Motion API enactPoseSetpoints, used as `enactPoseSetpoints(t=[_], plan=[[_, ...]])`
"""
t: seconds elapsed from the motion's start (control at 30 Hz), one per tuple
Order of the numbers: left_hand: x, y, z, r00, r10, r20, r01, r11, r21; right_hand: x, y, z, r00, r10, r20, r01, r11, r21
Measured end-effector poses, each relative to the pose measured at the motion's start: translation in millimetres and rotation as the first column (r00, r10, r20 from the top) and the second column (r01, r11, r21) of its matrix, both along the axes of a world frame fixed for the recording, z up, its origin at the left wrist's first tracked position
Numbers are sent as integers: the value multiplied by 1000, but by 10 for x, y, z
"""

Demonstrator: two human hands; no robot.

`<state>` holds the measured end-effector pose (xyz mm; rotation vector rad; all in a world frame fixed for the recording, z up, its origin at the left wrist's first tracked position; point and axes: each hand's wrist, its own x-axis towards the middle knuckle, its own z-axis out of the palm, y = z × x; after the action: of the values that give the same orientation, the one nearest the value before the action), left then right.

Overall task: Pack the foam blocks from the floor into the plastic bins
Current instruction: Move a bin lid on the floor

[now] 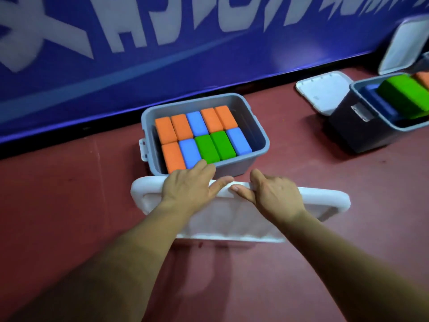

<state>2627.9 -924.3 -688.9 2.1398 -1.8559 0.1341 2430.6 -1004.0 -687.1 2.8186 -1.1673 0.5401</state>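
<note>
Both left hand [188, 187] and right hand [275, 194] curled round white lid [325, 201] rim, maroon floor [69, 217], blue banner wall [209, 66] 12 o'clock

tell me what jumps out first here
The grey bin mid-frame, packed with two neat rows of orange, blue and green foam blocks. Just in front of it, the left hand and right hand grip a white lid by its far edge. A blue banner runs behind.
</note>
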Motion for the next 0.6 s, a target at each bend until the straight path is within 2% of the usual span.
enactPoseSetpoints(t=[0.07, 0.2, 0.3, 0.4, 0.53, 0.6], plan=[[197, -163, 192, 1000, 25, 11, -25, 1000, 11, 253, -193, 140, 1000, -10, -5, 10, 1000, 10], [577, -612, 431, 998, 64, 10, -65, 974, 219, 720, -710, 355, 998, -24, -60, 26, 999, 35], [860, -979, 484, 992, 126, 4, -122, 957, 262, 1044, -1166, 434, 993, 47, -111, -37, 996, 86], [1153, -1429, 425, 979, 202, 15, -200, 949, 245, 1427, -1685, 483, 973, 115, -201, -97, 990, 98], [1597, -1945, 295, 967, 254, 7, -254, 965, 70, 1852, -2429, 495, 948, 145, -282, -87, 974, 211], [1837, -2094, 206, 944, 331, -15, -329, 941, 80, 2013, -2770, 534, 939, 148, -311, -81, 972, 219]])
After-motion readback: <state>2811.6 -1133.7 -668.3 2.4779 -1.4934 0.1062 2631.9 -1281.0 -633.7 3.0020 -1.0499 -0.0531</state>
